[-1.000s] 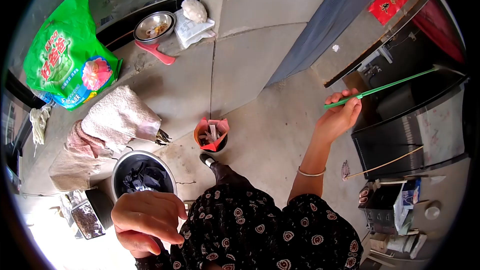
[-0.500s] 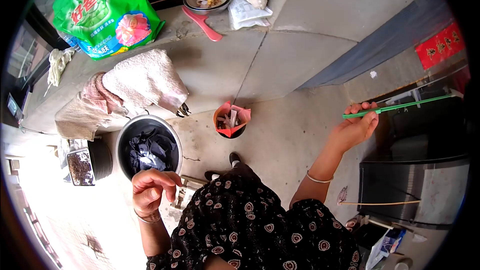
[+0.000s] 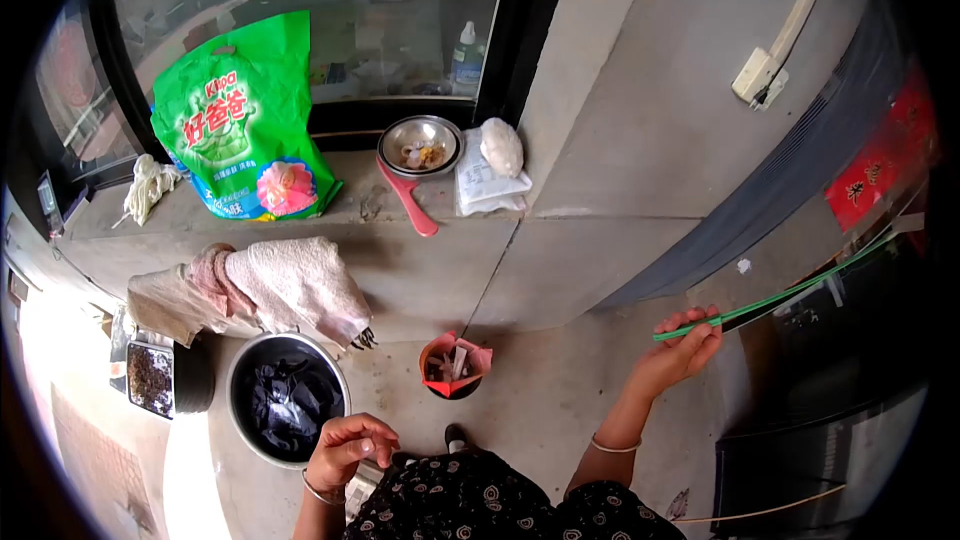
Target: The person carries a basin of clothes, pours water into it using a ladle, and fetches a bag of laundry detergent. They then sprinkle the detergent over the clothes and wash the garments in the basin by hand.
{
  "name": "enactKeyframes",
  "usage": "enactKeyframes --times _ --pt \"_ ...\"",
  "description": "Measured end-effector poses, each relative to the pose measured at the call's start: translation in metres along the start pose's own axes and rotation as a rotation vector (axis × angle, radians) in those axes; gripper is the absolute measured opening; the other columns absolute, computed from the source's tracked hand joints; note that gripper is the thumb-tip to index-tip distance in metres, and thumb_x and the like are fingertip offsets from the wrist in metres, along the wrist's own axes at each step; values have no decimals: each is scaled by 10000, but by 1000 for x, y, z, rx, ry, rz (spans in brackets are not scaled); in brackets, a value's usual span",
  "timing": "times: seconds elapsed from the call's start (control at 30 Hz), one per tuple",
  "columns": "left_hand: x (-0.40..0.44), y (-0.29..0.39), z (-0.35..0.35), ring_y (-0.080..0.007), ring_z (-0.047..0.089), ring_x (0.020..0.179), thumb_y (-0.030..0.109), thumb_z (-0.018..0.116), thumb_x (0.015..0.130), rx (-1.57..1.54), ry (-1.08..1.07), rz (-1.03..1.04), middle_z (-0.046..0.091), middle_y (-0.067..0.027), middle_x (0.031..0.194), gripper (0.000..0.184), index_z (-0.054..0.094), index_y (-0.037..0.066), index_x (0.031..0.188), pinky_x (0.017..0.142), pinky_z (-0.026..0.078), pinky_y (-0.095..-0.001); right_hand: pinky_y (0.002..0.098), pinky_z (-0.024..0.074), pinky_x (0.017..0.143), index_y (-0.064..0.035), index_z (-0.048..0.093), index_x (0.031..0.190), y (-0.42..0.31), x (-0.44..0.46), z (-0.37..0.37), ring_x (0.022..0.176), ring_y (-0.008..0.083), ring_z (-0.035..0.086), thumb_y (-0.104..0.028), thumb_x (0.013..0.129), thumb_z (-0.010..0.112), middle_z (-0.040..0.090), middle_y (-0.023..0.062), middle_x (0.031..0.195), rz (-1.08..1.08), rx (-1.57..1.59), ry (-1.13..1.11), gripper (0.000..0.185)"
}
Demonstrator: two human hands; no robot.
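My right hand [image 3: 682,352] is closed around one end of a long thin green stick [image 3: 785,292], which slants up to the right. Its far end is lost in the dark at the view's edge, so I cannot tell what the tool is. Low in the middle left, my left hand [image 3: 350,452] hovers with loosely bent fingers, apart from each other, and nothing shows in them. Close beside it on the floor stands a metal basin [image 3: 237,390] with dark wet-looking cloth [image 3: 292,402] inside. A small bin with a red liner [image 3: 430,355] stands between my hands, nearer the wall.
Towels [image 3: 295,285] hang below the ledge. On the ledge are a green detergent bag [image 3: 235,130], a metal bowl [image 3: 447,130], a pink-handled item [image 3: 415,210] and white packets [image 3: 490,190]. A power socket [image 3: 758,80] is on the wall; a black cabinet [image 3: 770,470] stands right.
My view has tilted up, so the ledge and window show more and everything sits lower. The green stick stays in my right hand and now slants more steeply. My left hand remains near the basin.
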State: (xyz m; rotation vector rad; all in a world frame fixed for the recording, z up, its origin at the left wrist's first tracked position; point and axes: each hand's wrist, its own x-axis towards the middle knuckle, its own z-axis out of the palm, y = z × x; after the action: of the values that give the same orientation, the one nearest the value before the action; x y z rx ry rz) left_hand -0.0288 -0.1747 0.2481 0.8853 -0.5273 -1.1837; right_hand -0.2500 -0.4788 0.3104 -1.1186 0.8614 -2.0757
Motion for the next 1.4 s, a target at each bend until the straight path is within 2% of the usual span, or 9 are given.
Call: enactKeyframes --times 0.1,0.17,0.27,0.43,0.73,0.93,1.13,1.27,1.4 --pt "8 -7 10 -186 591 607 108 574 782 -12 62 35 625 -144 723 235 604 -91 905 695 481 -316 244 389 514 -22 415 1129 4 16 9 606 100 443 -297 939 429 498 37 871 4 71 -15 335" --pt "9 -4 24 -162 533 569 184 600 824 9 65 34 582 -89 678 266 599 -58 933 612 464 -319 244 394 512 -22 415 1122 5 23 19 604 101 444 -299 941 424 496 37 870 26 103 -6 331" --pt "10 -4 33 -156 548 589 223 594 815 48 53 10 595 -103 683 329 588 -83 935 677 462 -278 236 381 499 -25 429 1121 10 35 31 606 95 445 -263 951 404 495 25 865 -32 150 -41 293" --pt "8 -14 43 -160 538 575 192 570 828 25 54 47 576 -99 646 304 574 -87 951 729 452 -299 242 390 494 -23 417 1133 -1 46 45 605 98 450 -253 952 398 491 29 866 -71 248 -118 293" --pt "-17 8 51 -102 538 633 201 584 808 30 -39 75 630 -90 779 290 593 -48 955 628 422 -217 238 391 500 -25 411 1138 -54 48 31 612 96 445 -247 953 394 489 33 866 -211 321 -108 289" --pt "-43 -6 31 -134 540 603 213 589 810 65 34 158 572 -55 638 294 598 -56 926 698 459 -285 239 392 501 -24 411 1138 -83 35 32 618 96 443 -220 955 380 486 36 870 -244 359 -128 270" --pt "-62 -8 17 -137 544 607 204 600 806 35 41 218 581 -65 651 283 598 -56 916 680 458 -276 239 391 500 -18 414 1133 -89 15 39 621 98 440 -211 954 380 482 38 870 -267 353 -159 266" --pt "-77 -15 5 -145 569 679 165 623 799 -62 126 172 608 -70 741 231 603 -30 921 643 450 -246 237 391 506 -15 415 1127 -89 -3 46 621 98 438 -220 954 384 480 41 869 -256 326 -185 270" --pt "-92 -11 -7 -146 572 699 176 610 814 -37 104 142 605 -67 744 233 603 -29 924 644 451 -254 236 396 512 -9 417 1120 -85 -24 55 620 97 436 -234 954 390 479 46 863 -246 325 -245 281"
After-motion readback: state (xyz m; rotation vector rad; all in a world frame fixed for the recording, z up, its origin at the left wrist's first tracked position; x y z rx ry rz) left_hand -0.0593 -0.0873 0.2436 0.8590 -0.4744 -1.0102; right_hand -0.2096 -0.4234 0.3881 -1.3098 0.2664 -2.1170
